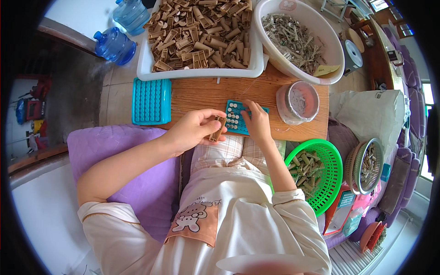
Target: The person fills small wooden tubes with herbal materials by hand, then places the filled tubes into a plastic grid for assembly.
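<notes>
My left hand (201, 127) is closed around a small brown plastic casing (217, 129), held just left of a teal tray. The casing is half-open, with a hollow inside. The teal tray (246, 129) lies near the table's front edge, with small white round pieces (232, 120) set in rows at its left side. Over the tray's right part is my right hand (257, 120), its thumb and fingers bent together in a pinch. Whatever lies between those fingertips is too small to make out.
Behind stand a white bin (201, 73) heaped with brown casings and a pale tub (337, 75) of wrapped parts. A clear bucket (298, 114) sits right, a stacked teal tray (151, 103) left. Beside my right forearm is a green basket (331, 176); water jugs (117, 47) stand far left.
</notes>
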`<action>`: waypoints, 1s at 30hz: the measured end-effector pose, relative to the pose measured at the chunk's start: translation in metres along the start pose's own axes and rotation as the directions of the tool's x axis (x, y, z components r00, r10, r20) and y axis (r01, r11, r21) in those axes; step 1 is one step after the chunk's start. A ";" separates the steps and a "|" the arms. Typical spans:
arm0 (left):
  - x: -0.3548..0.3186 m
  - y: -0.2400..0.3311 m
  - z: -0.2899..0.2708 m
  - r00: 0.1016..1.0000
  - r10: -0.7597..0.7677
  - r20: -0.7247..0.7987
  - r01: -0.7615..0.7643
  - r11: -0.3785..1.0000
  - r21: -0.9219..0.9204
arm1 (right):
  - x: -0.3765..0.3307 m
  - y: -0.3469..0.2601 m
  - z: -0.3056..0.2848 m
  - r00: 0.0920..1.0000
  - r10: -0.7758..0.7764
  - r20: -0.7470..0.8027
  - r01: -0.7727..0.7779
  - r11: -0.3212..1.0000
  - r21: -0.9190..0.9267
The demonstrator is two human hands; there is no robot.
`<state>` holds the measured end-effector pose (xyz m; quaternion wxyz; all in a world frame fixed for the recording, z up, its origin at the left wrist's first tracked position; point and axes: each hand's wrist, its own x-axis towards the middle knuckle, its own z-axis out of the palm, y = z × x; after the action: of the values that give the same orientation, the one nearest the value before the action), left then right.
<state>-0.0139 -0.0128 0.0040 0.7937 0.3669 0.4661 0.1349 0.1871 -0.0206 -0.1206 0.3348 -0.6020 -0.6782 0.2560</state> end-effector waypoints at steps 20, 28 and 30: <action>-0.001 0.008 -0.002 0.930 0.358 -0.085 -0.363 0.930 -0.056 | 0.017 -0.041 -0.003 0.969 -0.060 -0.239 0.093 0.987 0.129; 0.000 0.006 0.000 0.888 0.452 -0.080 -0.440 0.888 0.132 | 0.015 -0.103 -0.011 0.755 -0.401 -0.519 0.519 0.849 0.100; 0.002 0.006 -0.002 0.907 0.404 -0.120 -0.396 0.914 0.085 | 0.015 -0.100 -0.012 0.769 -0.507 -0.389 0.522 0.850 -0.074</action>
<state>-0.0132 -0.0066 0.0064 0.7047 0.4676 0.4375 0.3057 0.1312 -0.0212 -0.0359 0.5329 -0.4258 -0.7301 0.0412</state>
